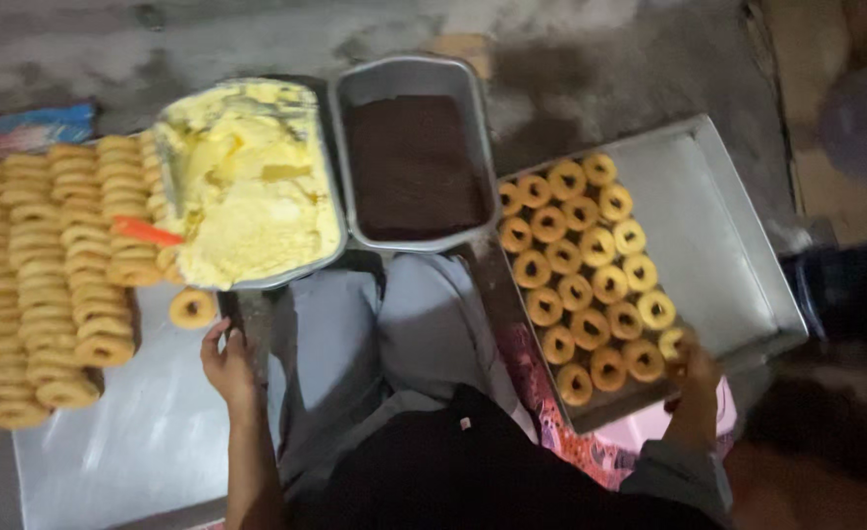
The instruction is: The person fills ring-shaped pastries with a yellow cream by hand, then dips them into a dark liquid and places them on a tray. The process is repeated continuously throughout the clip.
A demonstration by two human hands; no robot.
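My left hand rests on the right edge of a big metal tray, fingers loosely curled and holding nothing, just below a single loose ring pastry. Rows of stacked plain ring pastries fill the tray's far left. My right hand is at the near corner of a second metal tray, fingertips on a filled ring pastry. Several filled pastries lie flat in rows on that tray.
A metal pan of yellow cream holds an orange-handled tool. Beside it stands a metal pan of dark brown filling. My grey-trousered legs lie between the trays. Grey floor lies beyond; dark shapes at the right edge.
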